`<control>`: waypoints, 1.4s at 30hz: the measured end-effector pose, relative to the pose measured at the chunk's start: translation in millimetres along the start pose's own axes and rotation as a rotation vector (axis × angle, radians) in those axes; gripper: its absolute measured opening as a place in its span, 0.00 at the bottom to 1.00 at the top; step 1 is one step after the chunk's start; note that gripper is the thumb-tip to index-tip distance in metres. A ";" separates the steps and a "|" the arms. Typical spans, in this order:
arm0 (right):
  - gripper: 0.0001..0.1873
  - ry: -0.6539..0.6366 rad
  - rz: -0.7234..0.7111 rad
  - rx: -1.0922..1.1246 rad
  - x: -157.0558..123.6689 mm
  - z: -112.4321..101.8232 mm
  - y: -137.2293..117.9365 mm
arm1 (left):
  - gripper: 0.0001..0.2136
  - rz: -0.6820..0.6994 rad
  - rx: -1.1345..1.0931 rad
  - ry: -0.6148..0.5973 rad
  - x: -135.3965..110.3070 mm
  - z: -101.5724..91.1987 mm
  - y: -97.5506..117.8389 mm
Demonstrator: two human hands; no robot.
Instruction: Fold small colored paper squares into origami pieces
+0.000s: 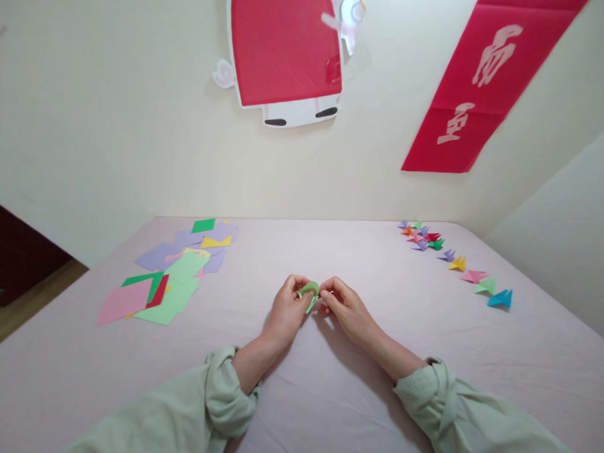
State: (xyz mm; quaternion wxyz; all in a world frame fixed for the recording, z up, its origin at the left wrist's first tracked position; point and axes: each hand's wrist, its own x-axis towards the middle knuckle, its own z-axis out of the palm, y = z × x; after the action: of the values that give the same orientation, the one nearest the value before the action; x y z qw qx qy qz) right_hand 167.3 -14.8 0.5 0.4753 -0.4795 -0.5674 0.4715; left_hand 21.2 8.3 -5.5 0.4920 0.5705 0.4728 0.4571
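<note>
A small piece of light green paper [310,291] is bent into a curve just above the pale pink table [339,398], near its middle. My left hand [287,308] pinches its left end with closed fingers. My right hand [346,309] pinches the right end, fingers closed too. Both hands rest low over the table, close together. Pale green sleeves are rolled up at both wrists.
Loose coloured paper sheets [170,275] lie spread at the table's left. A row of several small folded paper figures [456,263] runs along the right side. A cream wall stands behind, with a red cartoon cut-out [285,50] and a red banner [485,71].
</note>
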 end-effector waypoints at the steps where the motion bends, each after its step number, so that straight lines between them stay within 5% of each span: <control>1: 0.09 0.002 -0.004 -0.001 0.0 -0.1 -0.6 | 0.07 0.001 -0.006 0.007 0.3 -0.1 -0.5; 17: 0.07 -0.040 -0.027 -0.089 -1.7 0.2 -0.5 | 0.04 0.120 0.136 -0.063 -0.7 -2.4 -1.6; 31: 0.04 0.057 -0.105 -0.320 -4.0 -4.5 -12.2 | 0.10 -0.063 -0.089 -0.166 -1.8 -0.8 -2.1; 37: 0.02 0.084 -0.142 -0.468 -5.0 -2.1 -12.2 | 0.09 0.172 0.181 -0.146 -5.5 -3.6 3.0; 42: 0.04 0.107 -0.105 -0.419 -3.2 -4.4 -7.2 | 0.14 0.150 0.168 -0.192 -5.7 -1.3 -0.8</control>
State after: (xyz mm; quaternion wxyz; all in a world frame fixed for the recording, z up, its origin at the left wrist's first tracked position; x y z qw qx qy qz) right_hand 171.2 -18.4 7.8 0.4185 -0.5622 -0.6509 0.2916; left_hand 19.0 2.8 -6.4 0.4499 0.6845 0.4163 0.3947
